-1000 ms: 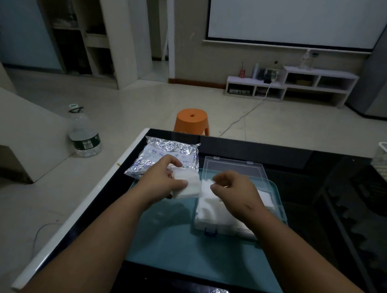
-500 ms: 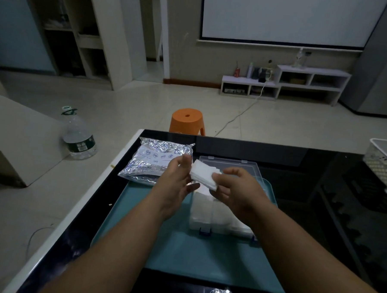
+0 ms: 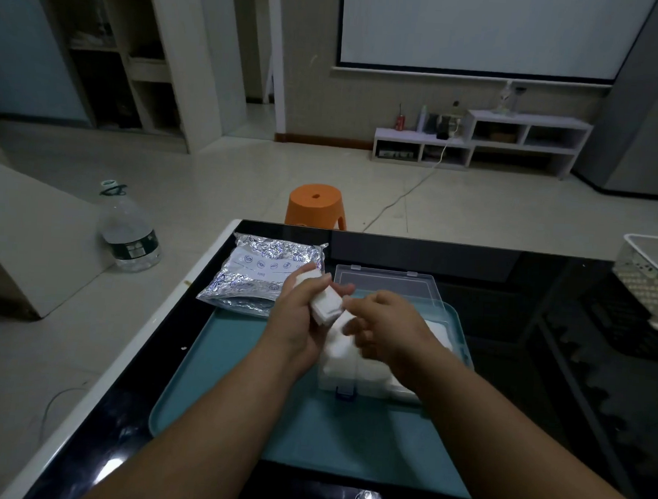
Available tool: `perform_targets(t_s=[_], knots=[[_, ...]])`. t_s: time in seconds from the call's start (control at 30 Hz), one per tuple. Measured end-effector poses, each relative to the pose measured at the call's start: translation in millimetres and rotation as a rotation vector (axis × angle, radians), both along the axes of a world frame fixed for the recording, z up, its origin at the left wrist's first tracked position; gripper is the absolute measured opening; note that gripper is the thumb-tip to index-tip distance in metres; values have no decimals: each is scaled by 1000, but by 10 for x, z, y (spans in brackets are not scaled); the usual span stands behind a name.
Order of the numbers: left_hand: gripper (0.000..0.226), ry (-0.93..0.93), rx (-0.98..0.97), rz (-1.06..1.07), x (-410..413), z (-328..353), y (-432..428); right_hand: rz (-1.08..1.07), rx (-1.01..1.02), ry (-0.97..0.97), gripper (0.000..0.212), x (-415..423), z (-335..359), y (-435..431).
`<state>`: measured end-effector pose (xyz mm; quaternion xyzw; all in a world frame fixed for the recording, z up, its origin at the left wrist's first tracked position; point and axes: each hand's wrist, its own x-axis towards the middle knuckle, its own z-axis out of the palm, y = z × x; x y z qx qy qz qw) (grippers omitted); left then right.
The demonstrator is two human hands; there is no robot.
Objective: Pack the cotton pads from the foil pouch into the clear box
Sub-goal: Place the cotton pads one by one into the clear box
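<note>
Ok, left grip (image 3: pixel 301 318) is closed around a small stack of white cotton pads (image 3: pixel 324 300), thumb on top and fingers underneath, holding it in the air just above the far-left corner of the clear box (image 3: pixel 381 392). Right grip (image 3: pixel 388 328) is right beside it with its fingers curled and the fingertips (image 3: pixel 347 300) at the stack's right edge. Can't tell if it's actually pinching the pads or only touching them, since the contact is blurred. The box sits on a teal tray (image 3: pixel 237 378) with its lid (image 3: pixel 385 281) flipped open and lying flat on the far side. It's already packed with more pads (image 3: pixel 337 354), white visible through the front wall, and there's a blue latch (image 3: pixel 344 392) on the near edge. The foil pouch (image 3: pixel 261 276) lies flat, left of the lid, partly on the tray's far-left corner and partly on the table (image 3: pixel 508 289), label side up, near end towards the left grip. The table top is black and glossy with a white edge on the left. A white basket (image 3: pixel 650 277) is at the table's far right. On the floor, an orange stool (image 3: pixel 316 204) stands just past the table's far edge, and a big water bottle (image 3: pixel 128 231) stands well off to the left.
</note>
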<state>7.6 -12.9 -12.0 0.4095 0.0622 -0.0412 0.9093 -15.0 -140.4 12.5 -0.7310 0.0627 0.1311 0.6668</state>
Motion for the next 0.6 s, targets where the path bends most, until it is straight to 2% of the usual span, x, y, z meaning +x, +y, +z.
perform_targets(t_s=[0.07, 0.1, 0.17, 0.23, 0.33, 0.4, 0.5, 0.6], knots=[[28, 66, 28, 52, 13, -3, 42, -44, -311, -215, 26, 32, -27, -41], [30, 106, 57, 52, 23, -7, 62, -58, -373, -299, 24, 40, -31, -57], [34, 184, 122, 4, 27, -4, 82, -49, -403, -387, 16, 52, -33, -73], [29, 233, 128, -32, 28, 6, 76, 2, -421, -417, 21, 67, -36, -86], [28, 223, 33, -109, 17, 15, 53, 137, -442, -421, 62, 68, -41, -83], [40, 178, 23, -116, 27, -20, 43, 209, -481, -430, 92, 59, -48, -76], [66, 150, 56, -146, 26, -37, 27, 295, -521, -469, 112, 58, -42, -80], [73, 178, 71, -207, 18, -56, 3, 356, -541, -455, 124, 62, -29, -79]])
